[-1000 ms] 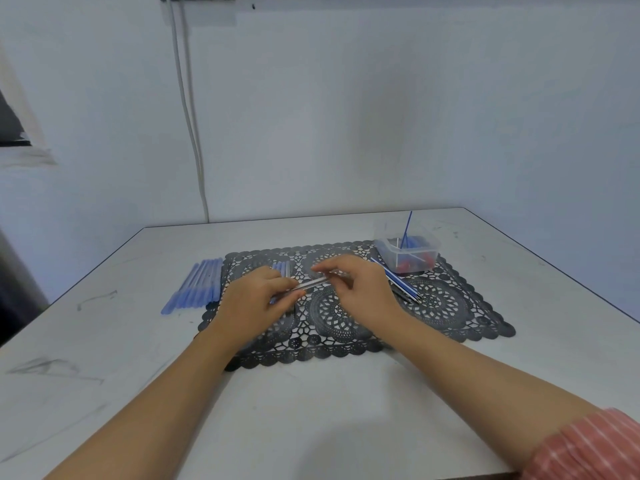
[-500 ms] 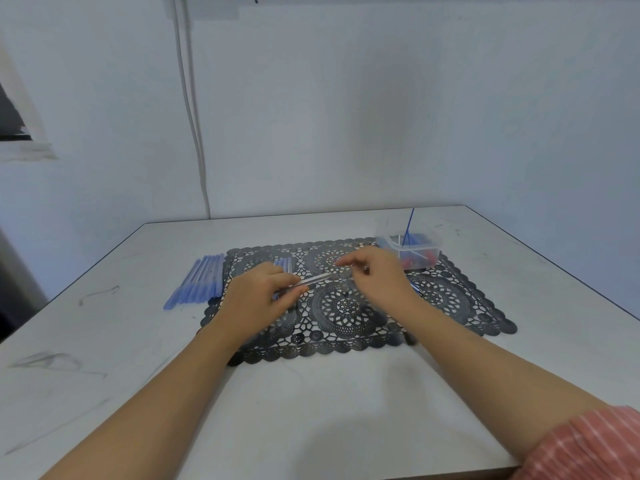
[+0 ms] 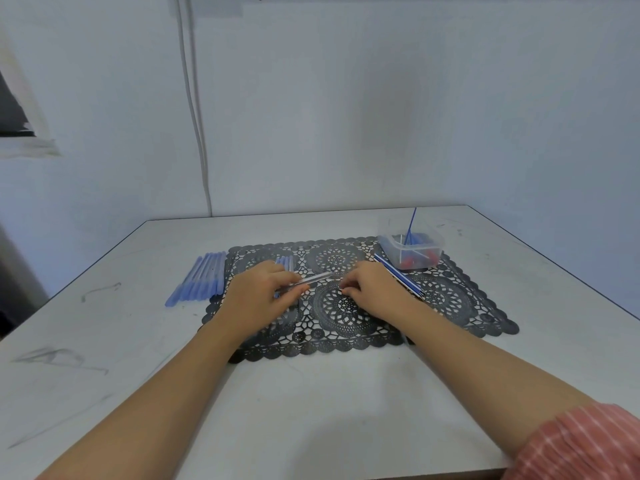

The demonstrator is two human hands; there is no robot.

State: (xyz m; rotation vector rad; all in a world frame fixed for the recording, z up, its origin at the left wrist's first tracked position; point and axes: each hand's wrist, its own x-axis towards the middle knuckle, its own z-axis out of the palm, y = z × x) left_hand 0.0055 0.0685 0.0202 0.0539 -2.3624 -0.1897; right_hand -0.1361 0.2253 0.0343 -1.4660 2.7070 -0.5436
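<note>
1. The left hand (image 3: 263,297) pinches a clear pen barrel (image 3: 315,278) between thumb and fingers. The barrel sits low over the black lace placemat (image 3: 450,303), slanting toward the right.
2. The right hand (image 3: 375,289) curls its fingers just beside the barrel's free end — I cannot tell whether they pinch anything.
3. Blue pens (image 3: 202,277) lie in a row on the worktop (image 3: 311,393), left of the placemat.
4. A clear tub (image 3: 412,252) of pen parts sits on the placemat's far right corner.

Gripping clear pen barrel (image 3: 317,277) in left hand (image 3: 259,296) above black lace mat (image 3: 450,299); holding right hand (image 3: 375,289), fingers curled, just beside barrel end.
</note>
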